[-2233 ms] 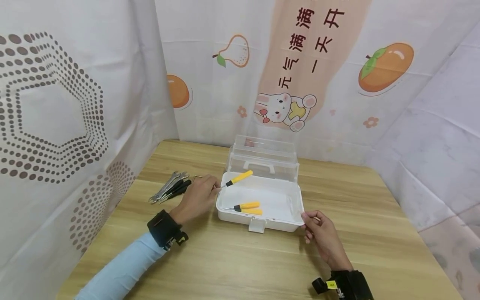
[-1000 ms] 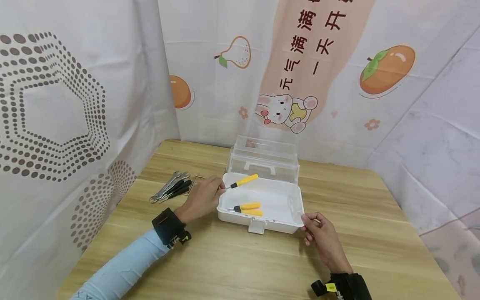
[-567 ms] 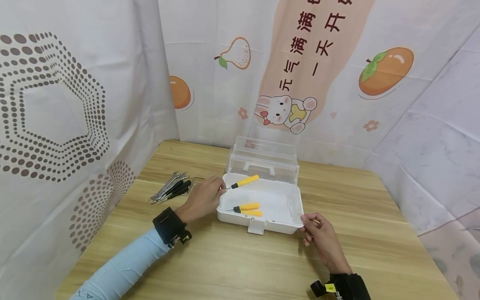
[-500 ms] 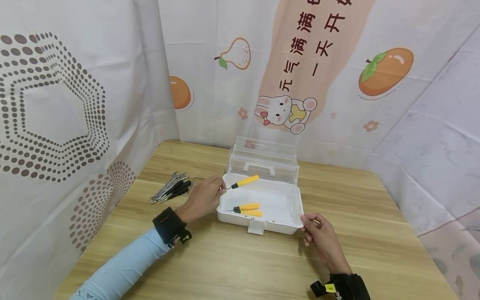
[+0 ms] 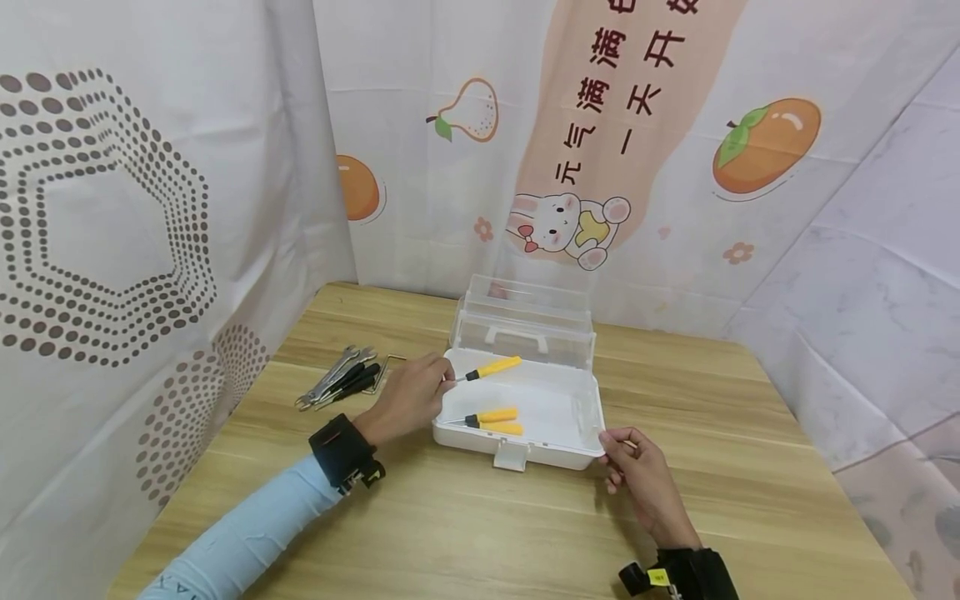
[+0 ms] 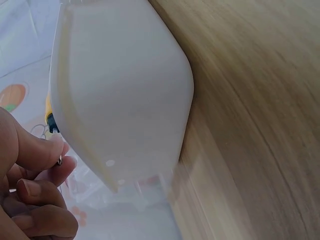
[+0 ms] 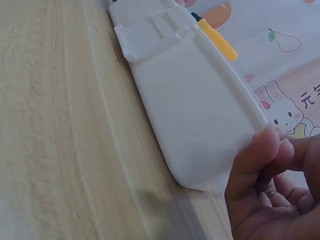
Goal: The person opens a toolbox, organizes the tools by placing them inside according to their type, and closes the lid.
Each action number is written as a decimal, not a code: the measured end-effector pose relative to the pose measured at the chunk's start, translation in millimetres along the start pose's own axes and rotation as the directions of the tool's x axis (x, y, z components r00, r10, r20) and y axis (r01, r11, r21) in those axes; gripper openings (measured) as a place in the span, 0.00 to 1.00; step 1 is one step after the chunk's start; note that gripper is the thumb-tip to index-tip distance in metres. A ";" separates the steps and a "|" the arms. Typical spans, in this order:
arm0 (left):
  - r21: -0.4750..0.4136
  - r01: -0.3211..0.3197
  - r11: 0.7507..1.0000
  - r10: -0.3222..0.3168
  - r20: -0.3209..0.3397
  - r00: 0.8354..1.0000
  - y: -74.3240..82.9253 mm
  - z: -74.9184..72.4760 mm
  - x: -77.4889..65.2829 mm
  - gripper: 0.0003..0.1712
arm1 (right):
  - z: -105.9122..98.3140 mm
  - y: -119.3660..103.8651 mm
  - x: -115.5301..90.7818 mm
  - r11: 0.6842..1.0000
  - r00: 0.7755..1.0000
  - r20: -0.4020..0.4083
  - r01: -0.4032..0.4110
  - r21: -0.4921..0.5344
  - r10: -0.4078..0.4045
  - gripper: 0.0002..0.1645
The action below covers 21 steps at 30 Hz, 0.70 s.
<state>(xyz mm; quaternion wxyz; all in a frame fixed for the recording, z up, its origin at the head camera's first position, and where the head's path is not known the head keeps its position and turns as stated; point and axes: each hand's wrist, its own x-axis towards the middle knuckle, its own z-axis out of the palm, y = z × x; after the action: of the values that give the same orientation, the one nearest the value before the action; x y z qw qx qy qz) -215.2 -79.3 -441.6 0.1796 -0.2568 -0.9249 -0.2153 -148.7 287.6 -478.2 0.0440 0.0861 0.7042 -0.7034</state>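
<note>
My left hand [image 5: 408,396] pinches the metal shaft of a yellow-and-black-handled screwdriver [image 5: 501,367] between thumb and finger. The handle points right, over the left part of an opened white plastic toolbox [image 5: 465,439]. Two similar screwdrivers [image 5: 497,415] lie inside the box near its front wall. My right hand [image 5: 647,475] pinches the box's front right corner at the rim, thumb and finger together. In the left wrist view the box wall [image 6: 120,90] covers most of the held screwdriver. A yellow handle [image 7: 219,40] shows above the rim in the right wrist view.
Left of the box lie several wrenches [image 5: 330,379], black-handled tools [image 5: 356,382] and a thin bent metal rod [image 5: 393,358]. The box's clear lid [image 5: 525,317] stands open at the back, by the curtain [image 5: 420,242]. Wooden tabletop [image 5: 480,525] extends in front.
My left hand has moved slightly right, and the pinched screwdriver's handle has shifted right and a little lower over the box. My right hand keeps its hold on the corner.
</note>
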 end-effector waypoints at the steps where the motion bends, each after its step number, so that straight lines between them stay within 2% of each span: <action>1: 0.000 -0.005 1.000 0.005 0.000 1.000 0.2 0.4 0.3 0.04 | 0.0 0.4 0.0 1.000 1.000 -0.002 -0.002 -0.002 0.002 0.15; 12: -0.005 -0.047 0.999 0.046 -0.006 0.999 2.4 2.1 1.5 0.05 | 0.5 -0.2 -0.7 1.000 1.000 -0.013 -0.009 -0.004 0.009 0.15; 21: -0.004 -0.040 0.999 0.040 0.031 0.999 4.8 2.8 1.4 0.04 | 0.3 0.1 -0.5 1.000 1.000 -0.018 -0.017 -0.011 0.017 0.14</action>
<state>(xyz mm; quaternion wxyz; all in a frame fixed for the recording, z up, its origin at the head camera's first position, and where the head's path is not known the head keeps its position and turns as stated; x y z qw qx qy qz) -214.3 -73.6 -442.0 0.1691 -0.2790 -0.9218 -0.2094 -148.2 287.3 -478.2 0.0443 0.0981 0.7077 -0.6982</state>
